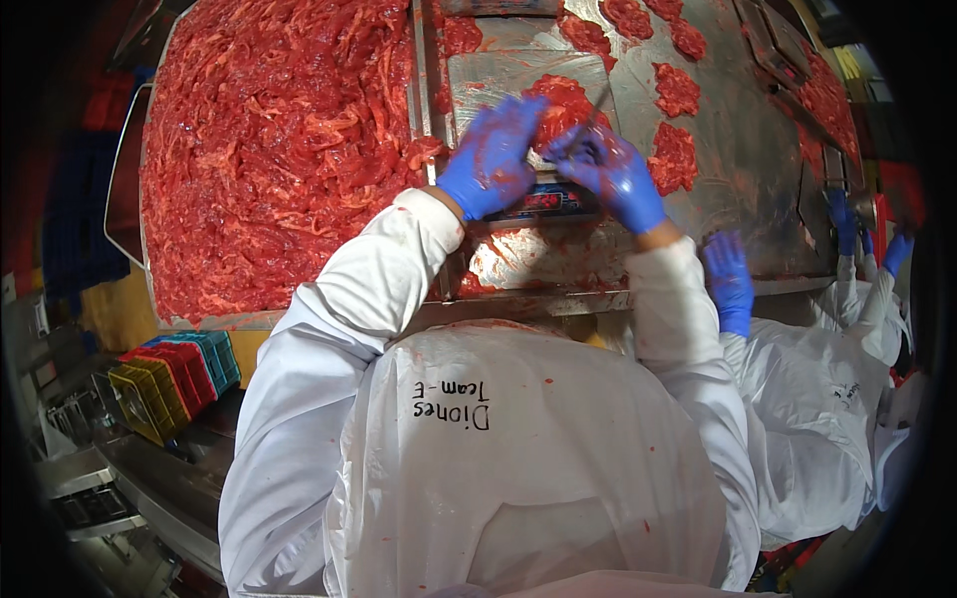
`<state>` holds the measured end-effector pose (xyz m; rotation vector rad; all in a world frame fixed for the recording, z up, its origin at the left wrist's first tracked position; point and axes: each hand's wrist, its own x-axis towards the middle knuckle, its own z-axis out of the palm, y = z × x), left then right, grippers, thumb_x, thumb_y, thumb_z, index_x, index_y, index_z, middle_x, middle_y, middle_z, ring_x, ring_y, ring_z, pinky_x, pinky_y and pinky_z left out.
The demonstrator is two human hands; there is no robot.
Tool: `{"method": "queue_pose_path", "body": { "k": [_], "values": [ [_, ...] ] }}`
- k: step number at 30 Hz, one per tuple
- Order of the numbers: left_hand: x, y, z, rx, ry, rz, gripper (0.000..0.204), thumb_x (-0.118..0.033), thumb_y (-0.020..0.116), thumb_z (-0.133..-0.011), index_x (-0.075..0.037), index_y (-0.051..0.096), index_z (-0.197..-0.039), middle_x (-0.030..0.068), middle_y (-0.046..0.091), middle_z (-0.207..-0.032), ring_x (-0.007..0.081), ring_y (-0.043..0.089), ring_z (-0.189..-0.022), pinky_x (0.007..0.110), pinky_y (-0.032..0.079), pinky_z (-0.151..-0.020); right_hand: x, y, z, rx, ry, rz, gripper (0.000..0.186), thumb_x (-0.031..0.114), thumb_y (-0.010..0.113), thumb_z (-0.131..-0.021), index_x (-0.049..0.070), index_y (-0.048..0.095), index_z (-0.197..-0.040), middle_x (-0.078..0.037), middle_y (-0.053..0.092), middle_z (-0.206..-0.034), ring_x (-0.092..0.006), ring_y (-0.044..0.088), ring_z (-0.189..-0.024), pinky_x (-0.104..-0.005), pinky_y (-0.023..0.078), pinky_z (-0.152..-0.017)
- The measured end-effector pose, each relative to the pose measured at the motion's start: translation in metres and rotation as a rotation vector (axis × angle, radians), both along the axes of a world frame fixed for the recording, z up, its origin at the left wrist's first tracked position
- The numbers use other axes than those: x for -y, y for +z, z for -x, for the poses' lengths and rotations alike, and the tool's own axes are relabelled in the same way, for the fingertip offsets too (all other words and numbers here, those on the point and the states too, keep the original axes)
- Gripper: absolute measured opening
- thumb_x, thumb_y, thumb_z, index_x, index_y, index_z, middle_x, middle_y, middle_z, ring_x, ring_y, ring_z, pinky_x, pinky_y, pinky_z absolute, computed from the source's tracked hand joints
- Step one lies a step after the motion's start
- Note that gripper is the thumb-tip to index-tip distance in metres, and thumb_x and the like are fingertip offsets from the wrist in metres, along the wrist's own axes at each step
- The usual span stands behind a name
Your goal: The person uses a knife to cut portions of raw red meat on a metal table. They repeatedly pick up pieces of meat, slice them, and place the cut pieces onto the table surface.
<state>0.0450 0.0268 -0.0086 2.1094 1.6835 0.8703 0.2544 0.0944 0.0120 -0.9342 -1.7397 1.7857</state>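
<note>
At 12 o'clock on the counter (733, 214): both gloved hands on a red meat portion (566, 105) sitting on the scale plate (483, 85).
Left hand (493, 159) at the portion's 8 o'clock, open, fingers extended and close together, fingertips against the meat edge, no grip visible; right hand (616, 177) at its 5 o'clock, fingers curled round a thin dark tool (601, 98), blade-like, angled up toward 1 o'clock across the meat; exact tool type unclear. Lit scale display (546, 202) at the portion's 6 o'clock, between the wrists. Big sliced-meat heap (279, 149) at 9 o'clock; loose meat portions (675, 157) at 2 to 3 o'clock, spaced apart on metal. Co-worker's blue-gloved hand (730, 282) at 4 o'clock, by the counter edge.
</note>
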Motion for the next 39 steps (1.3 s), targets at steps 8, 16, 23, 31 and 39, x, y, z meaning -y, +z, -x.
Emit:
{"method": "queue_pose_path", "body": {
  "k": [8, 16, 23, 31, 39],
  "values": [
    [0.038, 0.011, 0.065, -0.171, 0.277, 0.108, 0.097, -0.049, 0.082, -0.083, 0.0, 0.041, -0.157, 0.0263, 0.041, -0.161, 0.0448, 0.04, -0.149, 0.053, 0.035, -0.121, -0.028, -0.002, -0.001, -0.293, -0.454, -0.019, 0.041, 0.009, 0.082, -0.088, -0.001, 0.062, -0.122, -0.012, 0.071, -0.115, -0.0182, 0.069, -0.104, -0.0329, 0.057, -0.092],
    [0.013, -0.002, 0.011, -0.451, 0.323, 0.225, 0.12, -0.079, 0.073, -0.073, -0.01, 0.033, -0.163, 0.0225, 0.02, -0.172, 0.0486, 0.02, -0.157, 0.071, 0.014, -0.123, -0.01, -0.028, 0.076, -0.069, -0.049, -0.326, 0.07, 0.019, 0.092, -0.079, 0.003, 0.057, -0.137, -0.012, 0.066, -0.134, -0.0207, 0.064, -0.121, -0.0356, 0.051, -0.107],
    [0.001, 0.002, -0.042, -0.301, -0.048, 0.109, 0.098, -0.057, 0.085, -0.073, -0.018, 0.049, -0.155, 0.0205, 0.036, -0.163, 0.0443, 0.033, -0.152, 0.07, 0.021, -0.121, 0.027, -0.021, 0.01, 0.095, -0.401, -0.404, 0.067, 0.014, 0.09, -0.079, 0.003, 0.058, -0.136, -0.011, 0.065, -0.129, -0.0198, 0.063, -0.119, -0.0359, 0.051, -0.106],
    [0.045, 0.06, 0.053, -0.044, 0.158, 0.177, 0.059, -0.015, 0.081, -0.08, -0.005, 0.064, -0.136, 0.0242, 0.061, -0.137, 0.0417, 0.061, -0.125, 0.046, 0.052, -0.106, -0.018, 0.004, -0.088, -0.007, -0.838, -0.607, 0.056, 0.003, 0.087, -0.083, 0.001, 0.059, -0.131, -0.013, 0.064, -0.132, -0.0204, 0.062, -0.118, -0.0373, 0.049, -0.106],
    [0.143, -0.058, 0.174, -0.361, 0.45, 0.436, 0.018, -0.019, 0.076, -0.085, -0.007, 0.072, -0.099, 0.0235, 0.068, -0.094, 0.0462, 0.069, -0.091, 0.052, 0.056, -0.082, 0.076, -0.053, -0.087, 0.142, -0.515, -0.284, 0.057, 0.001, 0.084, -0.085, 0.001, 0.059, -0.135, -0.011, 0.065, -0.13, -0.0195, 0.062, -0.119, -0.0342, 0.053, -0.1]
  ]
}}
